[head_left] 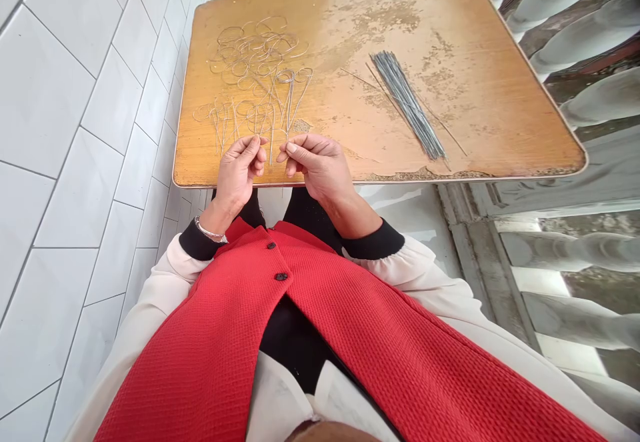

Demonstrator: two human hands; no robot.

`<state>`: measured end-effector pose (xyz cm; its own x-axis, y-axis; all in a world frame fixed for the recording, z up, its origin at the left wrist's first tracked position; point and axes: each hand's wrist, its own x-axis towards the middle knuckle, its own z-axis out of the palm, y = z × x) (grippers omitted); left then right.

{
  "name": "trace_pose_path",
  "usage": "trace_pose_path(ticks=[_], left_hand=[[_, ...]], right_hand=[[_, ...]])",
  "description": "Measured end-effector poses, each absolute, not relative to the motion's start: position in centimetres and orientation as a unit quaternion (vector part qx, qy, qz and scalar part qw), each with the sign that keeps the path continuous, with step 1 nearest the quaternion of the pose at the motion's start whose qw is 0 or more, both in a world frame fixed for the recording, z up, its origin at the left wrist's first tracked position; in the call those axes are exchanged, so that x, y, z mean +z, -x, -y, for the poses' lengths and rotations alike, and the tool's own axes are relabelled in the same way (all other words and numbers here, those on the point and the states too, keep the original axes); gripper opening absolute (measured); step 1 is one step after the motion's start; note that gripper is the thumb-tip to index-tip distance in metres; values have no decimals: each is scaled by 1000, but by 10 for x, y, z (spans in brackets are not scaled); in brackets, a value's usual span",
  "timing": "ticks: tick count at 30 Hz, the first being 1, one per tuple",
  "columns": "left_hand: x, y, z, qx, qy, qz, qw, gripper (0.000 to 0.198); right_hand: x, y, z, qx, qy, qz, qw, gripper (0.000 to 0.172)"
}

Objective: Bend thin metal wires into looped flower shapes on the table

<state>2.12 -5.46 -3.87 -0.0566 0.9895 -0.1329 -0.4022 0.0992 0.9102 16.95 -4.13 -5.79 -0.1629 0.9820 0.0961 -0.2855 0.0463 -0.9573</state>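
My left hand (243, 167) is closed, thumb and forefinger pinched together above the table's front edge. What it pinches, if anything, is too fine to make out. Facing it a short way to the right, my right hand (320, 165) is also pinched. The legs of a thin looped wire (290, 99) run down to its fingertips. Beyond both hands lies a loose pile of wire loops (260, 52), with several long-tailed loops (225, 122) nearer the left hand. A bundle of straight grey wires (407, 105) rests farther right, with a few single strands beside it.
The worn wooden table (340, 149) has peeling patches and a rounded right corner. A white tiled wall (105, 115) runs along the left. Pale balusters (575, 42) stand close on the right. My body in a red vest (220, 309) is against the near side.
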Motion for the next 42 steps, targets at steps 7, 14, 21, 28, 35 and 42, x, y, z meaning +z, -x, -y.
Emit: trace_pose_path(ticks=[7,14,21,28,35,42], left_hand=[[-40,-23,56,592,-324,-442,591,24],[-44,-20,57,589,-338,-424,599,28],[-46,-19,57,584,-348,-419,602,29],[-45,-19,58,568,-355,-435,602,31],[-46,-18,59,574,-349,-428,605,26],[-46,-18,56,583,-344,-423,602,24]], right_hand=[[-58,-170,46,605,351,477,532,25],[-60,-167,45,595,358,465,549,28],[-60,-166,46,597,365,470,539,27],[-61,-166,45,596,348,489,534,29],[-61,-166,44,599,363,463,543,26],[-60,-171,45,623,348,464,524,26]])
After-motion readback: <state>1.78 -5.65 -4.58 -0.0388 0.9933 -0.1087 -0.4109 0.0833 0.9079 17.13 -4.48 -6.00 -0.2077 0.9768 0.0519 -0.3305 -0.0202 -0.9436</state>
